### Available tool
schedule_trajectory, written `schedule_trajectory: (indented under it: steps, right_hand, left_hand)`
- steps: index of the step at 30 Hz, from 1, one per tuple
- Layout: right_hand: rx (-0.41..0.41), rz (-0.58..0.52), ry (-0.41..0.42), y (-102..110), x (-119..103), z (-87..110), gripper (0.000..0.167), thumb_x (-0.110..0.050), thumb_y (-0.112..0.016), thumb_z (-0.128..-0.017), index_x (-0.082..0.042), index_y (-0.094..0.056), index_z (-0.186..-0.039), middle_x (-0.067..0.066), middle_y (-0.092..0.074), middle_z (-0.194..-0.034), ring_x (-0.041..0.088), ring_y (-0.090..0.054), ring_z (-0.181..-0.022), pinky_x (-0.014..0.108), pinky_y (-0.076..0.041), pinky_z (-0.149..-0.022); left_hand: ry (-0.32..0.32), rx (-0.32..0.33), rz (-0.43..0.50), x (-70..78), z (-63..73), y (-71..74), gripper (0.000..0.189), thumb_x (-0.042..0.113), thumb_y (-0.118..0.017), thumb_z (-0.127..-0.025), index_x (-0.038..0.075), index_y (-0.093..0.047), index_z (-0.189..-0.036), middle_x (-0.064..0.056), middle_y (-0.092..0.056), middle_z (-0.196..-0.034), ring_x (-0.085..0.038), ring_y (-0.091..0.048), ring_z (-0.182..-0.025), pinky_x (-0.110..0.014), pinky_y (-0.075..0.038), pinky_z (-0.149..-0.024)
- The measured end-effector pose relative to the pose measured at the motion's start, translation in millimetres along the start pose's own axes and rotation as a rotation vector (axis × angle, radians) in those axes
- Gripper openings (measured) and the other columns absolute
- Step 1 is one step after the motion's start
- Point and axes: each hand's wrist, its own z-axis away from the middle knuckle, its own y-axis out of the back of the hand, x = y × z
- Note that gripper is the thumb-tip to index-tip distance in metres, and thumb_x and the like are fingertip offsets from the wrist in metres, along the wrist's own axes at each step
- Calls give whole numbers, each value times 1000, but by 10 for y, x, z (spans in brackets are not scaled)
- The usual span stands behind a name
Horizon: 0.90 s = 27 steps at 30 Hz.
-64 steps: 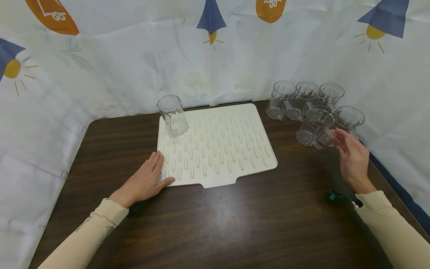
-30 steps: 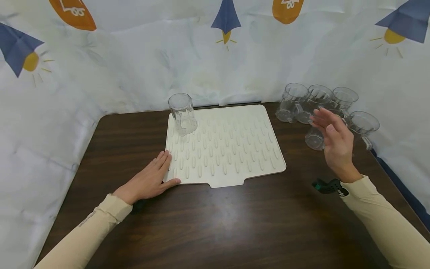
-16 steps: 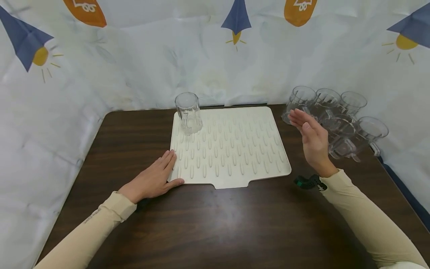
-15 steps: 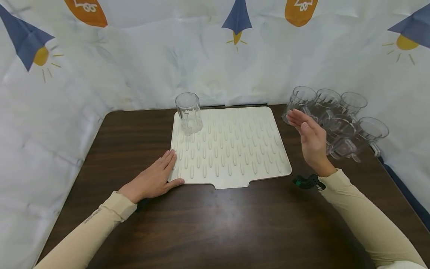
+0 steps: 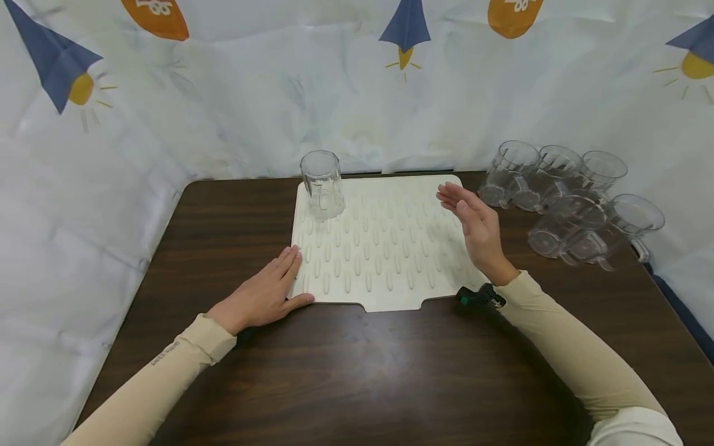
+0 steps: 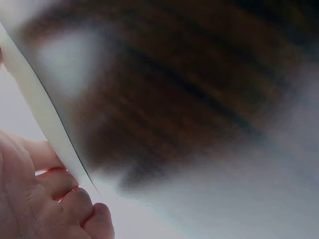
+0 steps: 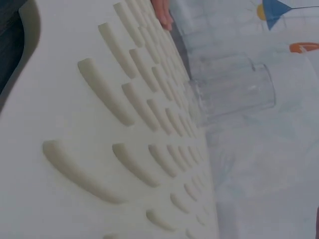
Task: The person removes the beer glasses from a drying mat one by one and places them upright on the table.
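Observation:
A cream drying mat (image 5: 385,266) with raised ridges lies on the dark wooden table. On its far left corner stands a clear glass mug (image 5: 323,186), which also shows in the right wrist view as a mug (image 7: 234,89) beyond the ridges. My left hand (image 5: 259,294) rests flat at the mat's left edge, fingers straight and thumb on its near corner. In the left wrist view, the fingers (image 6: 75,201) lie along the mat's edge. Above the mat's right side hovers my right hand (image 5: 474,229), fingers extended and holding nothing.
Several clear mugs (image 5: 563,210) stand grouped at the back right of the table (image 5: 390,378), handles toward the near right. A white printed curtain (image 5: 251,93) hangs behind and along the sides.
My right hand has moved left, away from the grouped mugs, to above the mat. The left hand stays on the mat's edge. The head view has shifted slightly.

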Motion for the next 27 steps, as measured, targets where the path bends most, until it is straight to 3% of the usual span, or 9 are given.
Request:
schedule_trajectory:
  steps: [13, 22, 27]
  right_hand:
    - [-54, -35, -66, -449, 147, -169, 49, -17, -45, -108, 15, -49, -144, 0, -67, -134, 10, -67, -125, 25, -52, -111]
    - [-108, -68, -103, -693, 227, -241, 49, -16, -47, -107, 15, -48, -144, 27, -59, -141, 13, -67, -124, 26, -53, -109]
    - [-117, -71, -155, -813, 289, -290, 45, -12, -49, -106, 14, -49, -142, 26, -60, -135, 14, -69, -116, 27, -57, -99]
  left_hand:
    - [13, -15, -32, -2, -4, 27, 95, 57, -54, -103, -8, -18, -162, -26, -14, -173, -42, -14, -162, -57, -26, -130]
    - [3, -8, -48, -4, -2, 3, 95, 58, -54, -103, -9, -19, -161, -26, -14, -172, -41, -14, -162, -54, -24, -131]
    - [1, -11, -50, 16, -12, 6, 96, 59, -54, -102, -9, -19, -161, -26, -14, -172, -41, -15, -162, -54, -24, -131]
